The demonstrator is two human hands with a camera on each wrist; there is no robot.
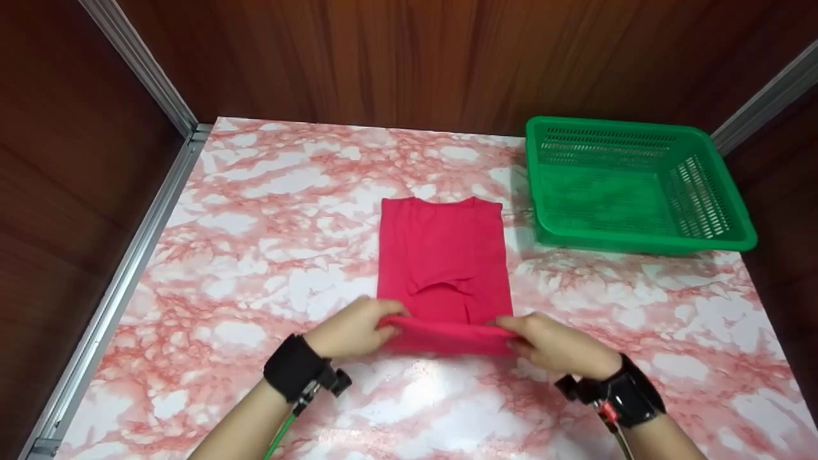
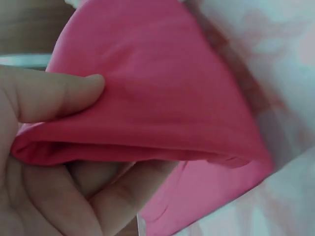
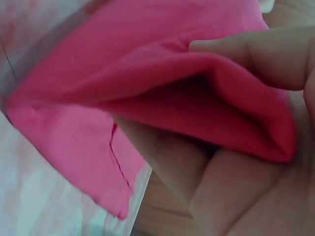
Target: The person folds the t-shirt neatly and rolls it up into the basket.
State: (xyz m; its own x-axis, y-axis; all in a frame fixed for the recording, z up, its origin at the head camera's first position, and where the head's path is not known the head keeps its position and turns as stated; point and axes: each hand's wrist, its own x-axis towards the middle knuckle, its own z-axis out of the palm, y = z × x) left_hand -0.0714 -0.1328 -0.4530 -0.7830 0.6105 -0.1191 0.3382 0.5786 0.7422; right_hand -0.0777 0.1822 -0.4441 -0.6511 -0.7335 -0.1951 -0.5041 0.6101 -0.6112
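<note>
A pinkish-red T-shirt lies on the table with its sides folded in and its neckline toward the back wall. Its near end is lifted and doubled over into a band between both hands. My left hand pinches the left corner of that band; in the left wrist view the thumb lies on top of the cloth and the fingers are beneath it. The right corner is pinched by my right hand. In the right wrist view the folded cloth gapes between thumb and fingers.
At the back right stands a green plastic basket with slotted sides and nothing inside. The table has a red-and-white marbled top. Brown wood-grain panels and metal rails close it in at the back and sides.
</note>
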